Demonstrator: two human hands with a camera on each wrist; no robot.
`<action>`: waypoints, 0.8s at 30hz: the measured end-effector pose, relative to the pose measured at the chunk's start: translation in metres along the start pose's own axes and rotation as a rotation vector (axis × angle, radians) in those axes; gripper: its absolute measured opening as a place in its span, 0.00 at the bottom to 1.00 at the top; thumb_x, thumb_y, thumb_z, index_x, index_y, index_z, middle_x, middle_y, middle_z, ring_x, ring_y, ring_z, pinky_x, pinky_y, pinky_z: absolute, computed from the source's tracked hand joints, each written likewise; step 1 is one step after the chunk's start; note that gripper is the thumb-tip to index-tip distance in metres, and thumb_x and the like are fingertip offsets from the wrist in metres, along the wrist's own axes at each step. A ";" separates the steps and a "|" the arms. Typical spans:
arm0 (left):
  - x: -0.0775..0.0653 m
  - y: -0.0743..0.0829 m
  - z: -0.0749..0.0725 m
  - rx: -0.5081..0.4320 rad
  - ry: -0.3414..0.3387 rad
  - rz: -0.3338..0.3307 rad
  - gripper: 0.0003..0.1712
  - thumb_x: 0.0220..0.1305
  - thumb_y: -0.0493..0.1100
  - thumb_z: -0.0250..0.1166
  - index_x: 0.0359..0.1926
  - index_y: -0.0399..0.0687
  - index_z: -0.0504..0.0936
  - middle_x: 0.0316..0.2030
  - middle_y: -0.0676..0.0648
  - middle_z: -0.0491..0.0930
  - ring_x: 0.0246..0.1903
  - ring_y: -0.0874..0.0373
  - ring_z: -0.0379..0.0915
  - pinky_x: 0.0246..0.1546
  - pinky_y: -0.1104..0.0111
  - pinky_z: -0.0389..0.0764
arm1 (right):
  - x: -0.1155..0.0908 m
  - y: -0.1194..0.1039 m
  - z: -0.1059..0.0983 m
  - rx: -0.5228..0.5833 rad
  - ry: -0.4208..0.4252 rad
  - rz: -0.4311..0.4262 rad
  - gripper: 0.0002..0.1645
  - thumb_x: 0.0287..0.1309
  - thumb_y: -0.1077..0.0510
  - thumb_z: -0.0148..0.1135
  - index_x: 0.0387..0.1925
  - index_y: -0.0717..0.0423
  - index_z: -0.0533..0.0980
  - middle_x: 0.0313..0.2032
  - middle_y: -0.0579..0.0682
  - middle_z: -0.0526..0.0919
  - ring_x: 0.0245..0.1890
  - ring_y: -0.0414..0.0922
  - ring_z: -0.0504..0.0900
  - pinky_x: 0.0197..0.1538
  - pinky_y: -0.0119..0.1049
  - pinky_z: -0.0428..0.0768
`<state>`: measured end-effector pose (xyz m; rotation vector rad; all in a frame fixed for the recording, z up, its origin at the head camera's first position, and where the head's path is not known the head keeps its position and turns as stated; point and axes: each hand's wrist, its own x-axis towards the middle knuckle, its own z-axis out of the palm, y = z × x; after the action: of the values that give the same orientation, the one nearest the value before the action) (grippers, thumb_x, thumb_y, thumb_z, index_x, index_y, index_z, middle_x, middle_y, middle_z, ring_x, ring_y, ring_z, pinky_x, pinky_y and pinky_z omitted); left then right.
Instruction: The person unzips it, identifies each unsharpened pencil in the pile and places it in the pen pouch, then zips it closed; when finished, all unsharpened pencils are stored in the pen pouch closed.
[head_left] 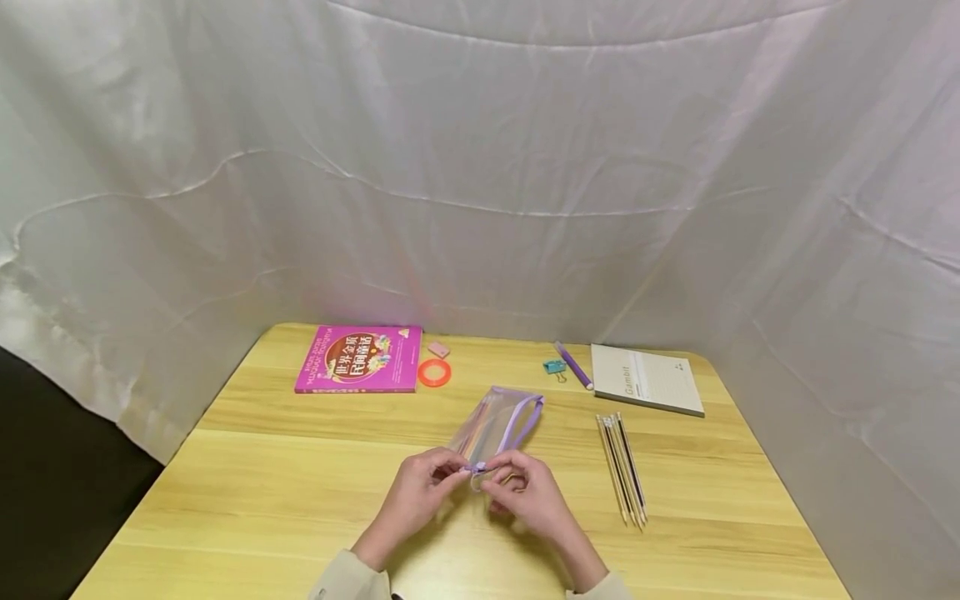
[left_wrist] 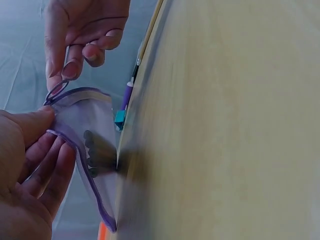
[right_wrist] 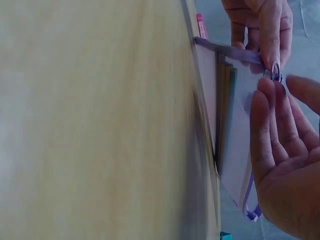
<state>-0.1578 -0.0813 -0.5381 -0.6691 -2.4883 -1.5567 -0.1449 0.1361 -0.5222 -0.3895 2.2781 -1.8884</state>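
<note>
A see-through pencil pouch [head_left: 502, 417] with purple zip edging slants up from the table between both hands. Several coloured pencils [right_wrist: 226, 110] show through its side. My left hand [head_left: 422, 490] grips the near corner, its thumb [left_wrist: 37, 122] pressed on the pouch and its other fingers behind. At that same corner is a ring-shaped zipper pull [left_wrist: 57, 93]. My right hand [head_left: 528, 492] has its fingertips right at this pull. Its thumb [right_wrist: 304, 94] lies just to one side of the pull, and its remaining fingers are bent.
Right of the pouch lie several pencils [head_left: 622, 471]. Farther back are a notebook [head_left: 645, 379], a purple pen [head_left: 573, 365] and a teal binder clip [head_left: 555, 367]. A pink book [head_left: 360, 358], a pink eraser [head_left: 438, 350] and an orange ring [head_left: 434, 372] lie back left. Grey cloth [head_left: 480, 208] surrounds the table.
</note>
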 end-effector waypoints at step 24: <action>0.003 -0.003 -0.001 -0.007 0.026 -0.019 0.03 0.65 0.42 0.72 0.39 0.50 0.88 0.33 0.57 0.86 0.32 0.69 0.80 0.36 0.73 0.86 | -0.004 0.001 0.006 -0.175 -0.101 -0.011 0.12 0.63 0.62 0.71 0.47 0.60 0.84 0.35 0.55 0.86 0.24 0.48 0.85 0.27 0.39 0.87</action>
<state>-0.1619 -0.0819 -0.5393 -0.6235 -2.4788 -1.5709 -0.1394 0.1314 -0.5246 -0.5089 2.3841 -1.6392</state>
